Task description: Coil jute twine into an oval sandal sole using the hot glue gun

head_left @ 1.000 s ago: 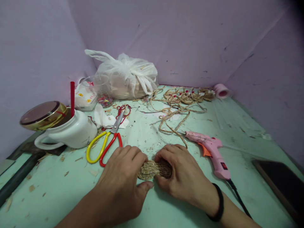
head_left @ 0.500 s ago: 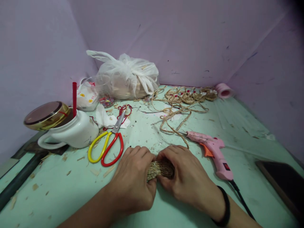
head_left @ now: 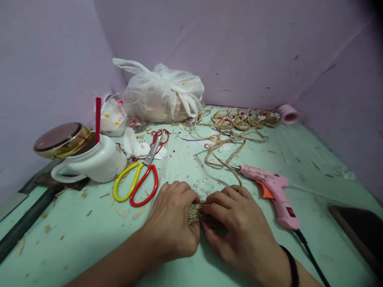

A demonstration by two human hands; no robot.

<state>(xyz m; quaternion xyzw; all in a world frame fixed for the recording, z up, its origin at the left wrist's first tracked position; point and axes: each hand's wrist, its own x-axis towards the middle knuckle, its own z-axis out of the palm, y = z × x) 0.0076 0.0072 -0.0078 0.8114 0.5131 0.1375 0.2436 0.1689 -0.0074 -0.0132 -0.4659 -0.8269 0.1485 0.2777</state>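
Note:
Between my two hands is a small woven straw piece [head_left: 195,213] with ridged, coiled rows, partly covered by my fingers. My left hand [head_left: 176,223] is closed around its left end, thumb in front and fingers behind. My right hand [head_left: 236,227] pinches the right part, its fingertips over the top and thumb below. A length of jute twine [head_left: 224,162] lies beyond my right hand. The pink glue gun [head_left: 271,187] lies to the right of that hand. Scissors [head_left: 146,169] with one yellow and one red handle lie beyond my left hand.
A white mug [head_left: 98,161] with a gold-rimmed lid [head_left: 62,139] stands at left, near a hammer [head_left: 32,217]. At the back are a tied plastic bag [head_left: 167,95], jute ornaments [head_left: 243,119] and a pink tape roll [head_left: 289,114]. A phone [head_left: 359,231] lies at right. Straw scraps litter the table.
My right hand has shifted its grip on the straw piece, its fingers now reaching further over the top and covering more of it. The whole view has moved slightly.

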